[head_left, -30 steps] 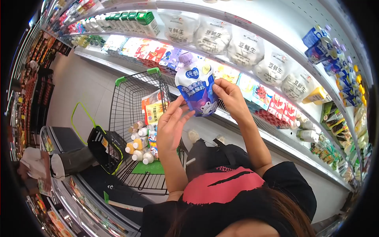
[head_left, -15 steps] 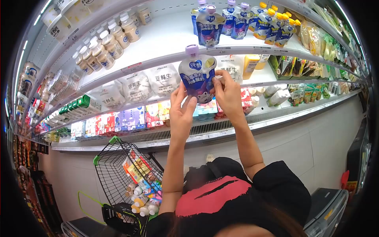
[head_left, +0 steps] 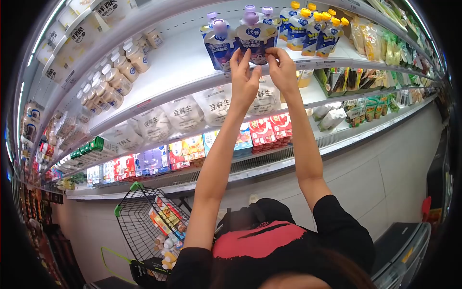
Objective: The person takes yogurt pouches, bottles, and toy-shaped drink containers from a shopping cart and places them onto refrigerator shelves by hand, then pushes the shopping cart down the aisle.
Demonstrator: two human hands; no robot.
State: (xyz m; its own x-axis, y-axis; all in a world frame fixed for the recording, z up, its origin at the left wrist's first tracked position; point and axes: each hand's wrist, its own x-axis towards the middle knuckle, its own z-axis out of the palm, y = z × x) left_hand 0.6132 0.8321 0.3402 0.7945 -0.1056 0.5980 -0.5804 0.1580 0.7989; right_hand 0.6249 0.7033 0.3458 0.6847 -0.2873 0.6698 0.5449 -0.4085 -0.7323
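Right hand [head_left: 285, 72] pinching blue pouch [head_left: 257, 41] (purple cap [head_left: 251, 18] up) at shelf [head_left: 185, 55] edge; left hand [head_left: 245, 83] touching it, cannot tell grip.

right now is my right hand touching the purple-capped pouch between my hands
Touching. The head view shows the right hand with thumb and fingers at the lower right edge of the purple-capped pouch.

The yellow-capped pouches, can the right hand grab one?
Probably yes: the yellow-capped pouches stand close by with nothing seen between, but the right hand seems busy holding a purple-capped pouch.
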